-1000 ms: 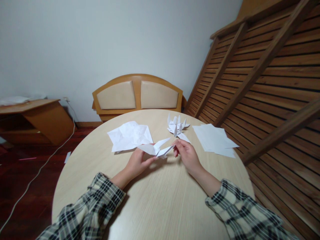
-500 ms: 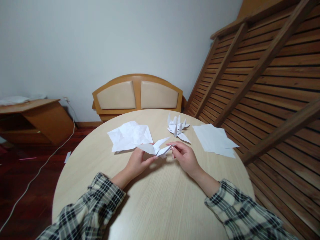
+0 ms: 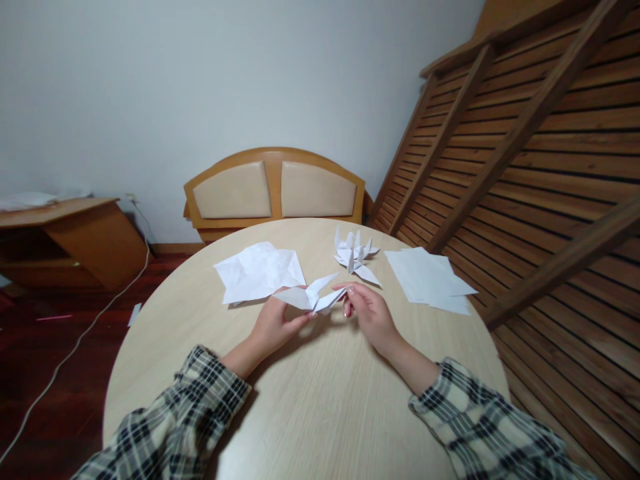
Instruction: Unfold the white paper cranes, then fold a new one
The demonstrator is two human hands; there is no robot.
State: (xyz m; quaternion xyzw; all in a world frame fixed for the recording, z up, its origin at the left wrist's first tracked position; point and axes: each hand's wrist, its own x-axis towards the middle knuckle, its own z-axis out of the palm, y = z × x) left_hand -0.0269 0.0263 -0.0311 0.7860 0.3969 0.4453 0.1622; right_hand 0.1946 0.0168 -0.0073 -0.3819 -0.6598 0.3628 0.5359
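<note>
A white folded paper crane, its wings and points spread, is held just above the table between both hands. My left hand is closed on its left side, thumb at the lower middle of the paper and fingers behind it. At its right-hand tip, my right hand pinches the paper with fingers bent. Beyond the right hand, several finished-looking paper cranes sit clustered on the table. Creased white sheets lie just past the left hand.
The round light wood table carries flat white sheets at its right. A padded wooden headboard stands behind it. Slatted wood panelling leans along the right. A cable runs over the floor at left, near a wooden cabinet.
My right fingers have shifted slightly along the crane's right-hand tip, and the thumb and fingers have changed position. The left hand keeps its hold.
</note>
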